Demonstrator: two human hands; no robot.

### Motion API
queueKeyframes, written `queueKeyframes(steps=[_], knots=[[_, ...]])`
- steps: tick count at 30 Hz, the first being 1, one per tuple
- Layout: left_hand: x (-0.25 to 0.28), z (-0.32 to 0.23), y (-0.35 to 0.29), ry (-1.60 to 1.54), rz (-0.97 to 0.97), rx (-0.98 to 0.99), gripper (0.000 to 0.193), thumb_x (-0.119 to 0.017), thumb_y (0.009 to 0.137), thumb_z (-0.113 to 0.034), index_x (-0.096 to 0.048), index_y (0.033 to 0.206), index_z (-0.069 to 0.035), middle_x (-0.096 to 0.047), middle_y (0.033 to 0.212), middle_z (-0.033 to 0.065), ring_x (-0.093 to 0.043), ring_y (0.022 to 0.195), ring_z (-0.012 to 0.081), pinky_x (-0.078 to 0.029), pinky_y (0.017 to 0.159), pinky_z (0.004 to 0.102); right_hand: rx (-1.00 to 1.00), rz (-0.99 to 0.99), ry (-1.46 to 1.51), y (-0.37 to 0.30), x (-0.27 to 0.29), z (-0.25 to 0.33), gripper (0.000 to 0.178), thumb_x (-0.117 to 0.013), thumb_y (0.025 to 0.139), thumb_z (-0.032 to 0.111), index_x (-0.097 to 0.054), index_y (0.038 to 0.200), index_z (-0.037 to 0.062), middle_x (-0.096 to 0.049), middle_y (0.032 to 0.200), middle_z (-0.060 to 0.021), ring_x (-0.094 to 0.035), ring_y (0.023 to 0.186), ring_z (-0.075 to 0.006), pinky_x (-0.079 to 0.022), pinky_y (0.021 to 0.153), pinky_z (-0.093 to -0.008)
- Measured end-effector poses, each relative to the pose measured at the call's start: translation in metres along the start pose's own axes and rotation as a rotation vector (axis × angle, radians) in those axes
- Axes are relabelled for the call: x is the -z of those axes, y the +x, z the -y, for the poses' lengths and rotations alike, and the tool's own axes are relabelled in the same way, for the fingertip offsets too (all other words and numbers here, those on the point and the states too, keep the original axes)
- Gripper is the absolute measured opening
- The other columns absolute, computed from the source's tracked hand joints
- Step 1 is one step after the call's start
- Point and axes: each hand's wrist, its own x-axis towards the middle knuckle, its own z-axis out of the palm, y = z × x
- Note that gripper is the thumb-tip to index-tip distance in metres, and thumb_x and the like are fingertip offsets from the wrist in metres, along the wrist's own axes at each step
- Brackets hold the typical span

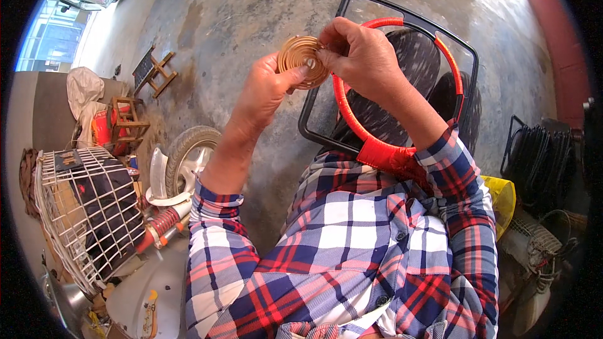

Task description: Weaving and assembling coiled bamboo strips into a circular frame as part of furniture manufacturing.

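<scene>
Two hands meet at chest height over the lap, both closed on one small thing. The left hand [269, 88] rises on a forearm tilted up and to the right, its thumb laid flat across the lower face of a coiled disc [302, 59] and its fingers curled behind. The right hand [363, 56] comes in from the right with the wrist bent down, fingertips pinched tight on the disc's right edge. The disc is a flat spiral of tan, glossy strip, wound ring inside ring like cane.

Just behind the hands stands a black frame [471, 56] of thin bar, squarish with rounded corners. Inside it runs a round hoop [342, 110] wrapped closely in shiny red strip, which thickens into a dense red binding near the right wrist; the disc sits at the hoop's upper left arc.

Both sleeves are soft plaid cloth in blue, red and white. Below lies a rough, mottled concrete floor [251, 6]. At the left stands a white wire basket [88, 213], beside a rubber wheel [188, 150].
</scene>
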Motion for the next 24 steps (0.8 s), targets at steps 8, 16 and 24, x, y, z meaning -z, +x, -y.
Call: queueKeyframes(steps=[8, 16, 24], knots=[[-0.001, 0.003, 0.001, -0.107, -0.056, -0.021, 0.028, -0.067, 0.095, -0.014, -0.065, 0.121, -0.002, -0.07, 0.103, 0.0016, -0.063, 0.087, 0.0076, -0.05, 0.08, 0.0244, -0.071, 0.001, 0.213, 0.001, -0.004, -0.009, 0.02, -0.074, 0.081, 0.021, -0.068, 0.092, 0.0055, -0.071, 0.077, -0.0101, -0.072, 0.074, -0.0268, -0.056, 0.069, -0.039], [0.0, 0.011, 0.002, -0.064, -0.113, -0.056, 0.019, -0.068, 0.095, -0.015, -0.068, 0.109, -0.003, -0.07, 0.093, -0.0005, -0.057, 0.078, 0.0045, -0.043, 0.069, 0.0221, 0.021, -0.04, -0.097, -0.004, 0.0, 0.003, 0.024, -0.074, 0.079, 0.022, -0.066, 0.095, 0.0066, -0.071, 0.081, -0.0091, -0.071, 0.077, -0.0287, -0.055, 0.07, -0.0401], [-0.001, 0.0, 0.003, -0.04, -0.111, -0.055, 0.022, -0.068, 0.094, -0.018, -0.069, 0.113, -0.005, -0.071, 0.093, -0.002, -0.058, 0.074, 0.0043, -0.044, 0.065, 0.0211, -0.026, -0.073, -0.035, -0.002, -0.005, 0.005, 0.02, -0.075, 0.082, 0.024, -0.068, 0.091, 0.008, -0.072, 0.078, -0.0093, -0.072, 0.074, -0.0294, -0.055, 0.067, -0.0406]])
